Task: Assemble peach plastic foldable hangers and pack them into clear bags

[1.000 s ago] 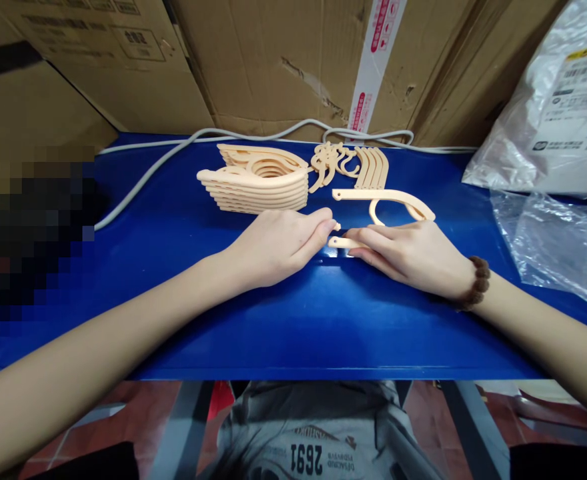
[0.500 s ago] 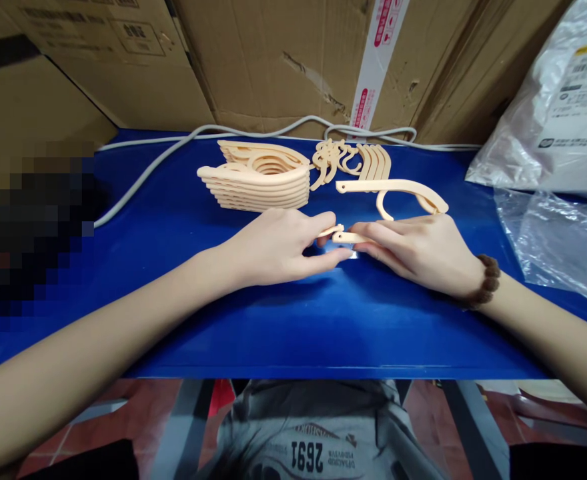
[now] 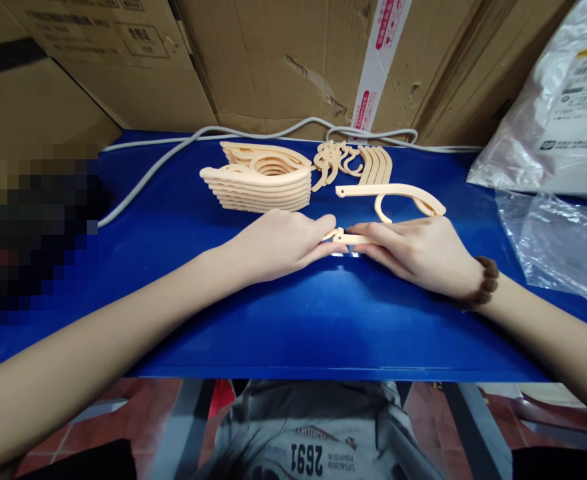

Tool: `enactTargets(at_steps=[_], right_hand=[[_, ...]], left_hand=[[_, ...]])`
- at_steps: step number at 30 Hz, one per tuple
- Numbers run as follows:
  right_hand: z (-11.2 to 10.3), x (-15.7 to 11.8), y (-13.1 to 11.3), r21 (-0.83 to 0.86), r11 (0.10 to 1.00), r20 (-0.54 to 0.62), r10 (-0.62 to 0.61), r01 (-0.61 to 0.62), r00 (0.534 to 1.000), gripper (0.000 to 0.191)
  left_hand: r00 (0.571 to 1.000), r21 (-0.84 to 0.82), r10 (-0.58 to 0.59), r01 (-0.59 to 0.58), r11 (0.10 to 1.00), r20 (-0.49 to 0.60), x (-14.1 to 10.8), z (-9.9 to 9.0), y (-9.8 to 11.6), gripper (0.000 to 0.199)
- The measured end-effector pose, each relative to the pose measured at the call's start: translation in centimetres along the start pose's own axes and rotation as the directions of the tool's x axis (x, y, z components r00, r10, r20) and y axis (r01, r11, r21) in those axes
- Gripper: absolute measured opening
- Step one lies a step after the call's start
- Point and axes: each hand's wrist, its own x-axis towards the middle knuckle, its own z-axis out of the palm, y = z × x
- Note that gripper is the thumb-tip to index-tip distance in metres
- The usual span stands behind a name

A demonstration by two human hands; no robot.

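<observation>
Between thumb and fingers, my left hand [image 3: 286, 243] pinches a small cream hook piece, mostly hidden by the fingers. My right hand [image 3: 416, 253] grips a cream plastic hanger arm [image 3: 349, 239] whose holed end points left and meets the hook piece. Just beyond the right hand lies another curved hanger arm [image 3: 388, 191]. A stack of cream hanger parts [image 3: 261, 187] stands behind my left hand. To its right are a small pile of cream hooks [image 3: 331, 160] and a row of slim curved parts [image 3: 376, 163].
Cardboard boxes [image 3: 273, 67] line the back of the blue table [image 3: 273, 333]. A white cable [image 3: 163, 160] runs along the back edge. Plastic bags [image 3: 548, 133] lie at the right. The far left is pixelated.
My left hand's fingers have closed more tightly round the hook piece, and its tip now meets the holed end of the hanger arm. The right hand has barely moved.
</observation>
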Motion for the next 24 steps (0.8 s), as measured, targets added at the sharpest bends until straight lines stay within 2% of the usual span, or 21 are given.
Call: enactTargets(at_steps=[6, 9, 13, 16, 20, 24], right_hand=[[0.14, 0.10, 0.10, 0.034, 0.999, 0.034, 0.011, -0.012, 0.999, 0.052], [0.06, 0.10, 0.17, 0.025, 0.999, 0.042, 0.019, -0.020, 0.999, 0.052], [0.09, 0.02, 0.19, -0.011, 1.000, 0.039, 0.011, -0.011, 0.999, 0.049], [0.11, 0.00, 0.16, -0.019, 1.000, 0.038, 0.010, -0.010, 0.999, 0.049], [-0.02, 0.03, 0.10, -0.038, 0.999, 0.011, 0.003, -0.003, 1.000, 0.048], [-0.05, 0.03, 0.07, -0.034, 0.999, -0.011, -0.010, 0.010, 1.000, 0.048]], left_hand=[[1.000, 0.238, 0.014, -0.011, 0.971, -0.015, 0.02, 0.03, 0.12, 0.047], [1.000, 0.205, 0.019, -0.015, 0.979, -0.016, -0.01, 0.09, 0.09, 0.046], [0.999, 0.096, -0.009, 0.006, 0.995, 0.039, 0.08, 0.09, 0.10, 0.043], [0.998, 0.092, -0.027, 0.021, 0.996, 0.056, 0.16, 0.03, 0.05, 0.045], [0.999, 0.134, -0.028, 0.026, 0.991, 0.016, 0.11, -0.02, -0.07, 0.048], [0.998, 0.186, 0.020, -0.010, 0.982, -0.053, -0.03, 0.23, -0.19, 0.047]])
